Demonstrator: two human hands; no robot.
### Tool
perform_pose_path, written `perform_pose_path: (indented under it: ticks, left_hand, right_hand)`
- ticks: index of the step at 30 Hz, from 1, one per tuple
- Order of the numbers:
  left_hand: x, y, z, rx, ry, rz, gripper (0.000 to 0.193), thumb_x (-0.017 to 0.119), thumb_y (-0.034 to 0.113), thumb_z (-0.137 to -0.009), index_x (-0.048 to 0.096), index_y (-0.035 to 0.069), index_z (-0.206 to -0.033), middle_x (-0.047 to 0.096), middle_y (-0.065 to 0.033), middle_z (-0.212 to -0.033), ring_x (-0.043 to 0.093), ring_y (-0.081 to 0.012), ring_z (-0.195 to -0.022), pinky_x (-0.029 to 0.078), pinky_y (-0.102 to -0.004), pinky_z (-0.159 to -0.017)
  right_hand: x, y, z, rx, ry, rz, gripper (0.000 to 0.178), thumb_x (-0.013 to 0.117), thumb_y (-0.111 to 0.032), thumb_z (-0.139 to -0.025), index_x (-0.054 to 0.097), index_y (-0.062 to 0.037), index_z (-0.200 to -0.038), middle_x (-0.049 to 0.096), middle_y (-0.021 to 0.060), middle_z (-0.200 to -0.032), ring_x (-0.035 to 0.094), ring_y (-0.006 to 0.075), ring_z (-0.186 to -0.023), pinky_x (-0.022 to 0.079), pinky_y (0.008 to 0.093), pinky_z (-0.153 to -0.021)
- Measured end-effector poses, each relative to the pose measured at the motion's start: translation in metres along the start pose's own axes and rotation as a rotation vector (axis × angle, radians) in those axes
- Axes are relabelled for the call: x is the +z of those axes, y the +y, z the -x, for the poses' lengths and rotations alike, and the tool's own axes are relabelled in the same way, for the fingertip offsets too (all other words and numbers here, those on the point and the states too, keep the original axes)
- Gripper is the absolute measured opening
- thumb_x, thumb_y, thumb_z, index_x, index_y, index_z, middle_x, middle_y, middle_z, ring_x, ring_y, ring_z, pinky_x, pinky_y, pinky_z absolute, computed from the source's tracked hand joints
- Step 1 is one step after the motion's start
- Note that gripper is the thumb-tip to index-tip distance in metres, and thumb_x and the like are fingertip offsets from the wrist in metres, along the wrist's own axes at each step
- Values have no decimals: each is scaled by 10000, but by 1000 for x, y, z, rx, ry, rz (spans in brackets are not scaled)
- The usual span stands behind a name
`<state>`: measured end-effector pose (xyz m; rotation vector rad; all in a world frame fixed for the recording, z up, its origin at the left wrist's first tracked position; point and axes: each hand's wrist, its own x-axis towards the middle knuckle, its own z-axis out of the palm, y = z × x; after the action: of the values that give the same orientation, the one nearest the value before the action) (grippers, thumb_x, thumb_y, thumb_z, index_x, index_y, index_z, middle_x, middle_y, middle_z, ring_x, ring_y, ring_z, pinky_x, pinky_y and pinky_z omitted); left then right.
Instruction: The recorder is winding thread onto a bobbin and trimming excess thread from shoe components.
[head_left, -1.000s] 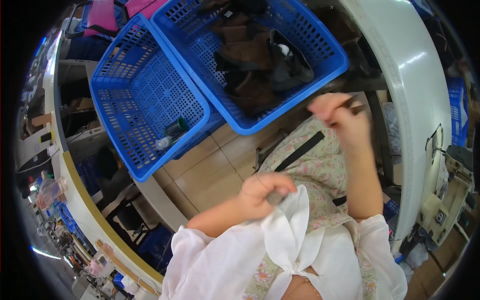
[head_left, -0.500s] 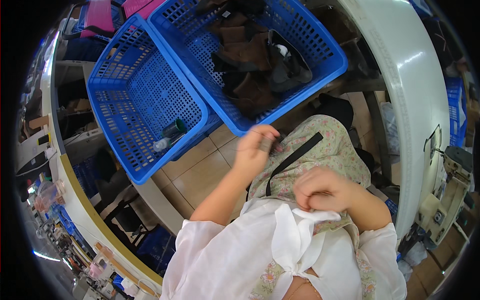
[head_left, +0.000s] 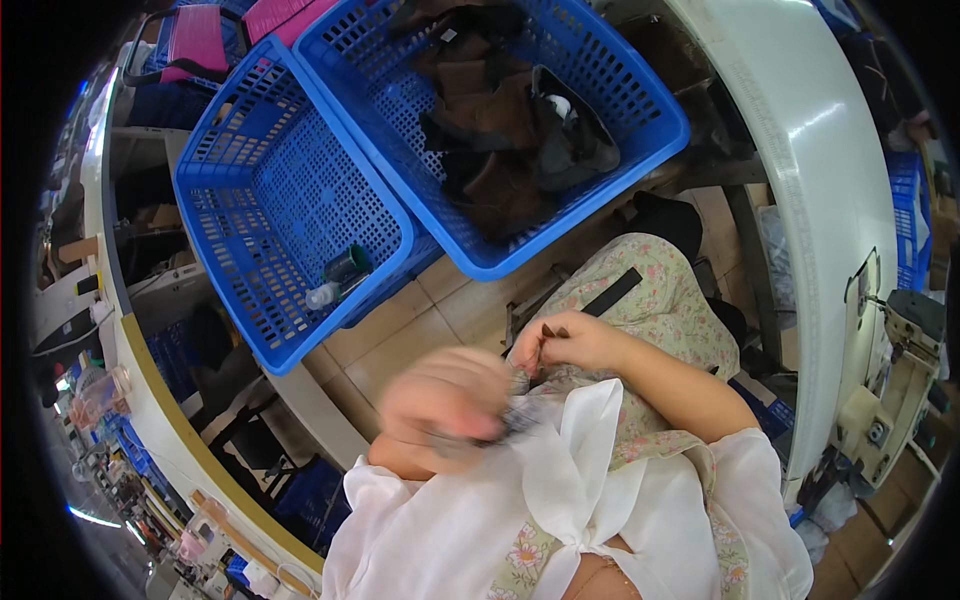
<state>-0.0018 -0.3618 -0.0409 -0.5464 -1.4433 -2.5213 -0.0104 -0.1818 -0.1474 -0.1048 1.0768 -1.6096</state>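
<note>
My left hand is smeared by motion in front of my white blouse, its fingers curled round a small dark-grey thing too blurred to name. My right hand is closed in a pinch over my lap, close to the left hand's fingers. Whatever it pinches is too small or hidden to make out. A black strap lies across my flowered apron, and its nearer end passes out of sight behind the right hand.
In front of me a blue basket holds several dark brown and black shoe-like pieces. To its left, another blue basket has a green spool and a small clear bottle. At the right, a sewing machine adjoins a white tabletop.
My left hand has come back toward my chest from beside the basket. My right hand has moved forward and left over the strap, close to the left hand.
</note>
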Motion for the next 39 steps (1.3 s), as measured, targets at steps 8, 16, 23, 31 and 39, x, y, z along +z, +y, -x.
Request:
perform_pose_path:
  ticks: [8, 16, 23, 31, 39]
  left_hand:
    - [-23, -101, 33, -449, 220, -437, 85, 487, 111, -920, 541, 47, -936, 549, -27, -774, 542, -97, -598, 475, -240, -566]
    - [18, -50, 54, -578, -85, -343, 105, 491, 106, -901, 561, 51, -845, 577, -52, -740, 517, -122, -535, 441, -273, -496]
    - [-6, -2, 1, -33, -150, 160, 87, 557, 118, -866, 557, 32, -853, 565, -76, -660, 493, -179, -479, 386, -306, -446]
    - [-27, -100, 34, -559, 235, -346, 108, 470, 147, -932, 515, 50, -927, 544, -35, -732, 550, -104, -583, 475, -250, -499]
    - [2, -79, 62, -695, -69, -436, 124, 488, 138, -917, 583, 59, -907, 616, -52, -844, 565, -134, -778, 449, -260, -707]
  right_hand:
    - [36, -89, 62, -424, -142, 129, 87, 440, 25, -632, 487, -24, -576, 514, 34, -579, 475, 145, -523, 368, 290, -513]
    - [-21, -105, 50, -758, 377, 28, 171, 445, -28, -615, 593, 10, -694, 626, 116, -739, 483, 161, -530, 373, 286, -478]
    - [4, -2, -4, 22, -30, 42, 168, 437, -29, -706, 597, -29, -756, 634, 50, -788, 543, 95, -694, 417, 236, -582]
    - [29, -72, 62, -139, -65, 203, 110, 449, -1, -674, 555, -21, -655, 568, 40, -644, 519, 127, -582, 398, 264, -532]
    - [2, -131, 110, -1007, 201, 305, 151, 573, -130, -706, 554, -5, -624, 533, 81, -549, 504, 206, -484, 397, 282, -446]
